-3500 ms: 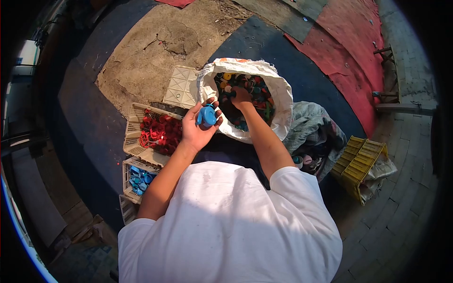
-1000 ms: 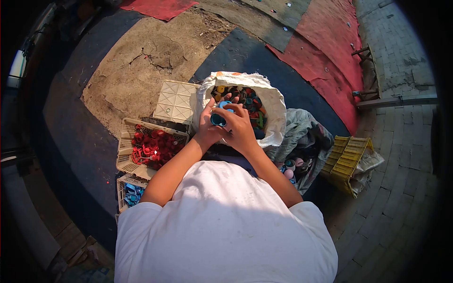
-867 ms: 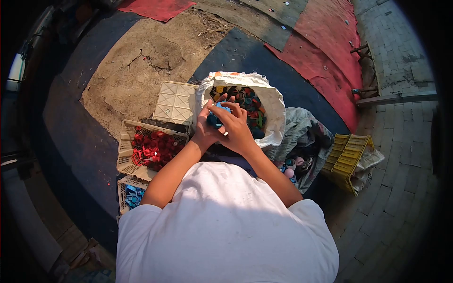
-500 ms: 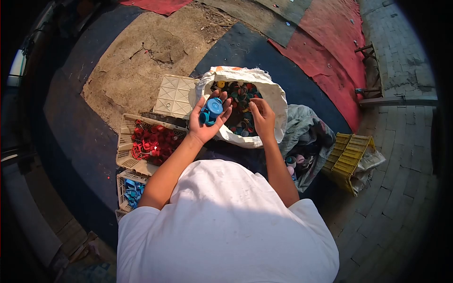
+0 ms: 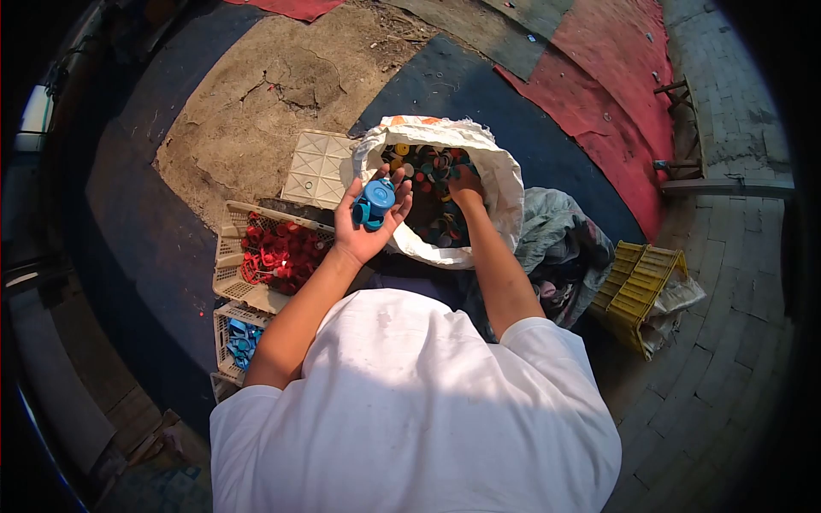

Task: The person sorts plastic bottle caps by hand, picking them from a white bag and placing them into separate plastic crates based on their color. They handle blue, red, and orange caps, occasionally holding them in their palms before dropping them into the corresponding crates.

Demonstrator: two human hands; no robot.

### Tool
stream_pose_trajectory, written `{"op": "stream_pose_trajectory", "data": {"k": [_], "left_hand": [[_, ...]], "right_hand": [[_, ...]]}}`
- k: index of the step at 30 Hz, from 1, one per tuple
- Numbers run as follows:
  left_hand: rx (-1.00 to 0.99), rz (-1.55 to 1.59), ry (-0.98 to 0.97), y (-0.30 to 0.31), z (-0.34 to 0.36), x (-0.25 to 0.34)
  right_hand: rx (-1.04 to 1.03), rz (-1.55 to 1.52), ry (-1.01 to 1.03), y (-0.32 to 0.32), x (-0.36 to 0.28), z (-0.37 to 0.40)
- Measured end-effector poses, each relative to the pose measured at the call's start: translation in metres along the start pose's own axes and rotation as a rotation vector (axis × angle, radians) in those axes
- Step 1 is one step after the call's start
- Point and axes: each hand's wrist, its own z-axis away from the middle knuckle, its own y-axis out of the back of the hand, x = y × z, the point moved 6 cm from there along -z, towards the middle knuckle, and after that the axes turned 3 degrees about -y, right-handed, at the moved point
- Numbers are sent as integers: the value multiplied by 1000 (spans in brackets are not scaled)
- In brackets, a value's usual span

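My left hand (image 5: 366, 231), palm up with fingers curled, holds several blue caps (image 5: 377, 198) over the left rim of a white sack (image 5: 503, 184). Inside the sack lie many mixed caps (image 5: 425, 164) in green, red, yellow and black. Reaching into the sack at its right side, my right hand (image 5: 466, 186) is over the caps; its fingertips are in shadow and hard to make out.
To the left stand a crate of red pieces (image 5: 229, 272) and a smaller crate of blue pieces (image 5: 224, 346). A pale crate (image 5: 315, 168) lies behind them. A grey-green bag (image 5: 547, 224) and yellow crates (image 5: 631, 295) are at the right.
My right hand has moved forward and down into the sack, among the caps. My left hand has shifted slightly left, still holding the blue caps.
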Motion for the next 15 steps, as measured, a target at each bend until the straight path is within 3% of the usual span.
{"op": "stream_pose_trajectory", "data": {"k": [5,11,15], "left_hand": [[11,-36,-22,-6,3,-3],[9,-7,-49,0,13,1],[18,48,-84,1,15,3]], "right_hand": [[-86,35,-146,-15,3,-19],[-88,100,-29,-27,7,-32],[25,-37,102,-13,0,-23]]}}
